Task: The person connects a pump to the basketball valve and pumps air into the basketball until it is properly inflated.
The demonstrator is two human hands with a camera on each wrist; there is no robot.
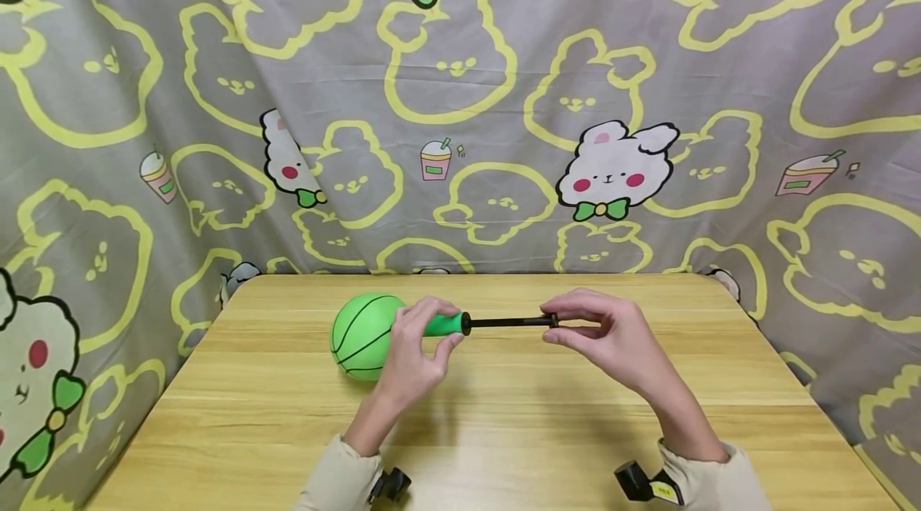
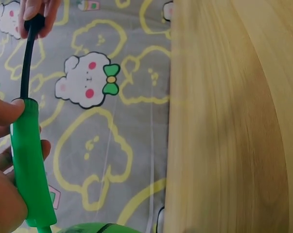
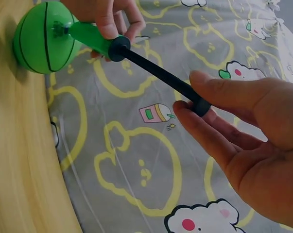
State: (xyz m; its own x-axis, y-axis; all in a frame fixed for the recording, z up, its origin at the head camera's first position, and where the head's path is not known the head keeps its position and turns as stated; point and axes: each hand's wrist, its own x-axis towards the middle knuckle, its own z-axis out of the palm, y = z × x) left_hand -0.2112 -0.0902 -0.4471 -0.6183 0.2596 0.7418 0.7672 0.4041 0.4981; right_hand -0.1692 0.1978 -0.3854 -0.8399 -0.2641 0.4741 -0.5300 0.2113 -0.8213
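A green ball with black seam lines (image 1: 362, 343) sits on the table's left half. Against its side stands a small hand pump with a green barrel (image 2: 32, 165); the right wrist view shows the barrel's tip meeting the ball. My left hand (image 1: 417, 351) grips the barrel near its black collar (image 3: 119, 48). The pump's black rod (image 1: 507, 322) is drawn well out to the right. At the rod's far end, my right hand (image 1: 612, 335) pinches the black end knob (image 3: 200, 106) between thumb and fingers.
A light wooden table (image 1: 504, 431) lies under both hands. Behind it and at both sides hangs a grey curtain (image 1: 489, 135) with yellow outlines and white rabbits. Black wrist devices (image 1: 392, 485) show by the cream sleeves (image 1: 341, 475).
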